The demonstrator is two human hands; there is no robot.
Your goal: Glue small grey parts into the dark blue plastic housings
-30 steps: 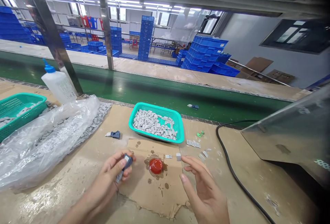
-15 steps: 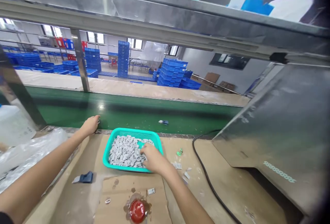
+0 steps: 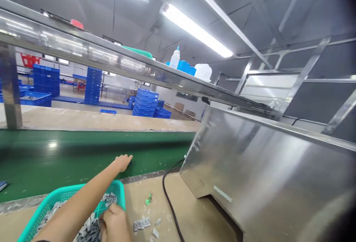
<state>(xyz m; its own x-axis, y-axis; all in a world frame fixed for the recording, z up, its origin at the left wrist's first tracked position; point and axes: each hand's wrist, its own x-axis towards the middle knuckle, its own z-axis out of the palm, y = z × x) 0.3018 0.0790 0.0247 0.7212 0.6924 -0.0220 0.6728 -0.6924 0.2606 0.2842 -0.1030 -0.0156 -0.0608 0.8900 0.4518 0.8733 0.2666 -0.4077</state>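
My left hand (image 3: 122,163) reaches across the teal basket (image 3: 120,193) to the green belt (image 3: 83,156), fingers closed at a small dark blue piece (image 3: 130,163) that shows only partly. Below it, my right hand (image 3: 115,223) is at the basket's right part, its fingers curled together; what they hold is hidden. Small grey plastic parts (image 3: 90,229) fill much of the basket, partly covered by my left forearm. Another dark blue piece (image 3: 2,185) lies on the belt at the left edge.
Right of the basket are a green item (image 3: 148,199), a row of grey parts (image 3: 141,223) and a black cable (image 3: 169,201). A large metal housing (image 3: 250,167) stands at the right. A metal shelf (image 3: 111,56) crosses above the belt; blue crates (image 3: 146,102) stand beyond.
The view has turned up and right. My left hand has moved from left of the basket to the belt beyond its right end, crossing over my right hand, whose fingers have drawn together.
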